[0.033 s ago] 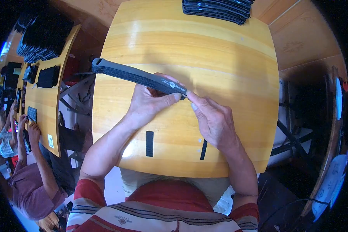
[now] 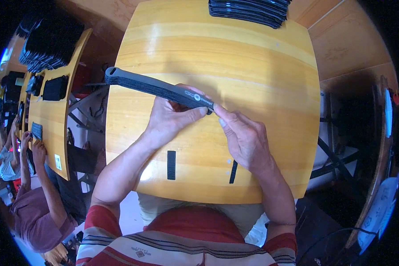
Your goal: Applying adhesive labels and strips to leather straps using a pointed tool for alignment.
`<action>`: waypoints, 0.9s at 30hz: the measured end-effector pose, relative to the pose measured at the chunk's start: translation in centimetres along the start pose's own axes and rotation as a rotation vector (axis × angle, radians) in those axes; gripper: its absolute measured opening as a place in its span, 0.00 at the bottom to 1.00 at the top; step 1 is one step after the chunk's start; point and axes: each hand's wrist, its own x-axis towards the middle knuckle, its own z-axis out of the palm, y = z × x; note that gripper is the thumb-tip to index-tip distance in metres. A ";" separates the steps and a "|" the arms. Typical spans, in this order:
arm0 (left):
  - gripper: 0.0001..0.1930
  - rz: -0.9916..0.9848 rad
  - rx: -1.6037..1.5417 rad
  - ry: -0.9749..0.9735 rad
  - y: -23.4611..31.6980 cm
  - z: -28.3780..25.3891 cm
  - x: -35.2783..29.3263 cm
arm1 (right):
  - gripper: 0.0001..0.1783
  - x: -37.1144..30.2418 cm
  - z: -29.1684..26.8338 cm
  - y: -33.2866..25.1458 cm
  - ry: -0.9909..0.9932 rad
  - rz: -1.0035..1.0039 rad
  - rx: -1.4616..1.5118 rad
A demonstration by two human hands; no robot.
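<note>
A stack of long black storage straps point(image 2: 150, 87) is held slantwise above the wooden table. A slotted, rounded end points to the far left, and pale print shows near the other end. My left hand point(image 2: 167, 120) wraps the stack from below, thumb pressed on its near side close to the right end. At that right end, my right hand point(image 2: 249, 138) pinches the tip with thumb and forefinger. What lies between those fingertips is mostly hidden. Two short black strips lie nearer me: a wider strip point(image 2: 171, 165) on the left and a narrow strip point(image 2: 233, 172) below my right hand.
The yellow wooden table point(image 2: 217, 57) carries a pile of black straps point(image 2: 250, 11) at its far edge. On a second table point(image 2: 52, 119) at left sits a tall black stack point(image 2: 48, 46). A co-worker point(image 2: 42, 210) has both hands at that table.
</note>
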 end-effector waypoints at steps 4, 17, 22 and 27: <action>0.15 0.033 0.006 0.011 -0.3 0.1 -0.1 | 0.20 0.1 -0.1 -0.4 -0.005 0.011 -0.011; 0.15 0.015 0.042 0.036 -0.3 0.4 -0.4 | 0.16 0.2 0.7 -0.6 0.147 0.023 0.025; 0.14 0.023 0.014 0.055 -0.5 0.5 -0.4 | 0.16 0.2 1.0 -0.6 0.157 0.039 0.010; 0.14 0.041 0.070 0.066 -0.5 0.5 -0.3 | 0.16 0.1 1.1 -0.6 0.160 0.056 0.006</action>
